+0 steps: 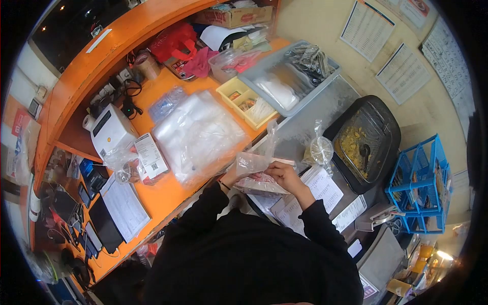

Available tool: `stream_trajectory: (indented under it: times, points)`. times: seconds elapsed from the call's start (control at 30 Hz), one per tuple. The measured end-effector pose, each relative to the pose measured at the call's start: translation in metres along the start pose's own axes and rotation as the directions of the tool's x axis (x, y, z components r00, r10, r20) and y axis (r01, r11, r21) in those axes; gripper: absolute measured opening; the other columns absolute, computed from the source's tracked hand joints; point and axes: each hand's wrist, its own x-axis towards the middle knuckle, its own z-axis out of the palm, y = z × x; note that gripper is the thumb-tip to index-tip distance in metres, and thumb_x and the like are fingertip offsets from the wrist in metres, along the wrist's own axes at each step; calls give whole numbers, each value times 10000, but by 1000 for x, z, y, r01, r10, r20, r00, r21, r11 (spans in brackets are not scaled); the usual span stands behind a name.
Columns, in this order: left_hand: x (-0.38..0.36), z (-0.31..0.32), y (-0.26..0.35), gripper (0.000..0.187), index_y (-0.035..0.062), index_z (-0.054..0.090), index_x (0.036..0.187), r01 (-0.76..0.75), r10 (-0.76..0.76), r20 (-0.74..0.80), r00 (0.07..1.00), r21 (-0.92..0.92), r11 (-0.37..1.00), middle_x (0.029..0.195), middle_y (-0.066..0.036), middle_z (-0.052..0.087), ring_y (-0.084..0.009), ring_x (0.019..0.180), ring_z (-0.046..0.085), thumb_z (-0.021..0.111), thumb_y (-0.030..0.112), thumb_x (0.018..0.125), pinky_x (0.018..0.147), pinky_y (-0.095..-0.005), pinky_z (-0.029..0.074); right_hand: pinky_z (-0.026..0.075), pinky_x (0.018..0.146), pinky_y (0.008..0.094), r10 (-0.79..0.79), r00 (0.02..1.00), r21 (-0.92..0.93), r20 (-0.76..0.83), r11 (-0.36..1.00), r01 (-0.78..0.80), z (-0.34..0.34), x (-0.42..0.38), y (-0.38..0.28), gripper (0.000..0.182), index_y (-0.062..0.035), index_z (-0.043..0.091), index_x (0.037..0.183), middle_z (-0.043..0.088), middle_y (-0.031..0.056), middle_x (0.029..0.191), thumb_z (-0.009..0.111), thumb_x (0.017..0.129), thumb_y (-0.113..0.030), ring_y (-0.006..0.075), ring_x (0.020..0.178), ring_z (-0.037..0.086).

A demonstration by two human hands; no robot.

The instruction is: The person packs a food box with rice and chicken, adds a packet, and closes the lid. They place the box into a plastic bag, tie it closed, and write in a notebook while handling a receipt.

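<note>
A clear plastic bag (252, 162) with a pinkish-white box (262, 189) inside it is held in front of my body. My right hand (285, 176) pinches the bag near its top on the right side. On the left side, my left hand (231, 176) is against the bag, its fingers largely hidden behind the plastic. One loop of the bag stands up above the box. Just right of the bag stands a tied clear bag with a round, clear-lidded container (321, 150).
A stack of clear bags (198, 132) lies on the orange counter, beside a white label printer (113, 131). Behind are a yellow divided tray (239, 94) and a grey bin (300, 109). To the right are a black food tub (373, 162), papers (325, 190) and a blue rack (419, 185).
</note>
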Motion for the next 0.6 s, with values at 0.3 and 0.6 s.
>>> stream_trajectory:
  times: [0.3, 0.6]
  points:
    - [0, -14, -17, 327, -62, 535, 997, 25, -22, 38, 999, -95, 995, 846, -154, 602, -247, 700, 612, 524, 215, 824, 652, -317, 526, 451, 651, 297, -7, 1000, -24, 28, 1000, 7, 0, 4, -6, 244, -35, 629, 859, 553, 85, 819, 571, 645, 67, 230, 752, 563]
    - [-10, 14, 11, 234, -67, 556, 951, 27, -31, -49, 998, -85, 996, 829, -168, 597, -222, 661, 604, 524, 115, 808, 579, -298, 533, 451, 638, 305, -20, 999, -13, 38, 1000, 20, 1, 8, -9, 203, -31, 626, 837, 548, 87, 795, 575, 657, 49, 238, 734, 559]
